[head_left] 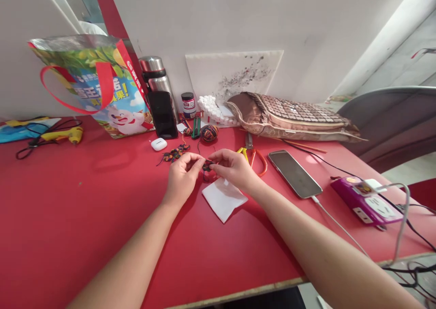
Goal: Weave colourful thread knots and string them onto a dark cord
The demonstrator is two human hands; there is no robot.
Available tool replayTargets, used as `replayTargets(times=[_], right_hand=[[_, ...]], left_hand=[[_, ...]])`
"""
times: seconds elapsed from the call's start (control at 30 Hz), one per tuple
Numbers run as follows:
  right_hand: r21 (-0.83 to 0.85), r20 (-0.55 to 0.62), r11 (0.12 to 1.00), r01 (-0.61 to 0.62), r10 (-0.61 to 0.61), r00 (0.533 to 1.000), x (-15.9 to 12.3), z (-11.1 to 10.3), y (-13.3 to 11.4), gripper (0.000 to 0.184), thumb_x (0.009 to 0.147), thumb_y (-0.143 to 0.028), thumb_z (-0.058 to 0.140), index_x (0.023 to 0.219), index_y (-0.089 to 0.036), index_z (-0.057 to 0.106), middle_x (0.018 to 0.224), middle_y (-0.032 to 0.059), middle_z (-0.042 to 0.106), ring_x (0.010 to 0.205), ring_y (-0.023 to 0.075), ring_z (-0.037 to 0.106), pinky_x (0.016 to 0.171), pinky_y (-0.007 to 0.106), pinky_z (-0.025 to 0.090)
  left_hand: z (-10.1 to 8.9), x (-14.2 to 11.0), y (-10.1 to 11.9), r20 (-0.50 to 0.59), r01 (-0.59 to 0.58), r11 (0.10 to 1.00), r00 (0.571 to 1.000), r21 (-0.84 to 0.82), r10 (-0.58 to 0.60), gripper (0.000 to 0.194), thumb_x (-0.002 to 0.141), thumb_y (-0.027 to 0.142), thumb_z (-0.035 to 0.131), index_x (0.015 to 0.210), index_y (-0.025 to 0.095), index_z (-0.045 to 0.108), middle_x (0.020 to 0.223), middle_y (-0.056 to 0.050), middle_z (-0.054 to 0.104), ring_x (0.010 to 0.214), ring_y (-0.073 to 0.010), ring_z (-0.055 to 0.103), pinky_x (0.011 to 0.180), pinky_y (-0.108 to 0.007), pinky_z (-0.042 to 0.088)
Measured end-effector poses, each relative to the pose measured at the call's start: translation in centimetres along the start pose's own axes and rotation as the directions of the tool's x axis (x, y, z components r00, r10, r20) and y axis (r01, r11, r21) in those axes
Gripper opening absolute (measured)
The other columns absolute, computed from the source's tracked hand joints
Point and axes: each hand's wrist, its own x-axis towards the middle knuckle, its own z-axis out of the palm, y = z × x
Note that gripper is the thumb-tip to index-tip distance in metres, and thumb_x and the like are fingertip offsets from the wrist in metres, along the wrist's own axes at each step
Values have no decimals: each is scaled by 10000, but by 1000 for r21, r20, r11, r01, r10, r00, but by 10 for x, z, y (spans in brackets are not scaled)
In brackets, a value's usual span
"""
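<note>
**Dark yarn piece (207, 165) pinched between two hands**

At the left, a printed bag (98, 88) stands on the red table (85, 200), followed by a steel flask (159, 77) with a black phone (163, 113) leaning against it. Nearer the person, a multicoloured strip (176, 152) lies just beyond the left hand (184, 177).

That hand's thumb and fingertips are drawn together on the left edge of the dark piece, which lies directly off their tips, to the hand's right. The piece sits in the narrow gap between the two hands, above the table, with neither hand clearly nearer. Its long axis seems to run sideways from one hand to the other (the fingers cover too much to be sure).

It looks small, knotted and dark, perhaps greenish, with a dark thread hanging below; its stitches are too small to read. On its right side the right hand (235, 168) closes thumb against fingers; whether it also holds a tool cannot be told. A folded white tissue (225, 201) lies below that hand, and orange-and-yellow-handled scissors (260, 163) lie just beyond its wrist.
</note>
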Motion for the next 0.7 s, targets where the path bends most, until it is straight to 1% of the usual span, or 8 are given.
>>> replayTargets(times=[0.1, 0.2, 0.33, 0.43, 0.5, 0.53, 0.63, 0.7], right_hand=[[-11, 10, 999, -31, 31, 999, -1, -1, -2, 181, 746, -323, 755, 871, -197, 721, 799, 28, 760, 658, 155, 680, 633, 289, 506], [-71, 11, 997, -9, 10, 1000, -2, -1, -3, 164, 761, -346, 749, 816, -192, 744, 764, 34, 760, 655, 155, 662, 631, 290, 494], [-128, 17, 992, 18, -16, 1000, -3, 0, -2, 201, 784, -389, 738, 785, -188, 753, 662, 6, 700, 564, 123, 542, 560, 277, 417], [-161, -24, 987, 24, -28, 999, -2, 1, -1, 166, 776, -350, 719, 744, -190, 752, 646, 4, 688, 574, 123, 536, 568, 278, 409], [-126, -58, 992, 10, -18, 998, -2, 0, -3, 110, 740, -289, 707, 760, -192, 757, 697, 12, 720, 609, 130, 582, 596, 280, 443], [-88, -72, 996, -2, -4, 997, -2, -1, -5, 117, 720, -270, 710, 791, -193, 761, 732, 15, 735, 624, 134, 604, 608, 282, 463], [55, -105, 998, -35, 40, 994, -3, -6, -12, 246, 676, -273, 757, 908, -191, 764, 795, 18, 748, 633, 139, 634, 612, 289, 501], [136, -123, 989, -50, 67, 990, -4, -10, -16, 287, 665, -294, 795, 929, -187, 756, 797, 21, 742, 633, 137, 630, 604, 290, 503]], left_hand=[[0, -1, 0, 0, -14, 1000, 1000, 8, 14, 177, 863, 344, 736, 774, 203, 678, 693, 10, 641, 629, -140, 544, 634, -260, 438], [0, -2, -1, -13, -2, 1000, 1000, -2, 2, 180, 847, 359, 766, 785, 207, 695, 753, -4, 666, 697, -153, 573, 661, -262, 442], [0, -2, -1, 27, 112, 989, 994, -92, -110, 231, 824, 407, 784, 786, 207, 674, 637, 26, 572, 570, -127, 476, 550, -259, 360], [0, -2, 1, 83, 204, 968, 978, -143, -193, 266, 794, 423, 800, 788, 198, 659, 582, 46, 531, 490, -98, 405, 495, -249, 300], [0, -2, 2, 115, 243, 953, 968, -179, -225, 285, 768, 428, 819, 789, 193, 659, 579, 41, 554, 474, -92, 419, 480, -241, 305], [0, -1, 1, 121, 250, 947, 966, -202, -229, 294, 754, 428, 829, 784, 190, 660, 595, 34, 576, 478, -92, 440, 478, -239, 324], [0, 0, 0, 86, 251, 927, 968, -278, -237, 322, 692, 417, 869, 752, 175, 665, 684, 7, 638, 525, -92, 505, 481, -229, 398], [-1, 2, -1, 68, 277, 902, 960, -330, -270, 335, 647, 393, 896, 747, 160, 677, 786, -24, 694, 582, -96, 560, 499, -221, 450]])
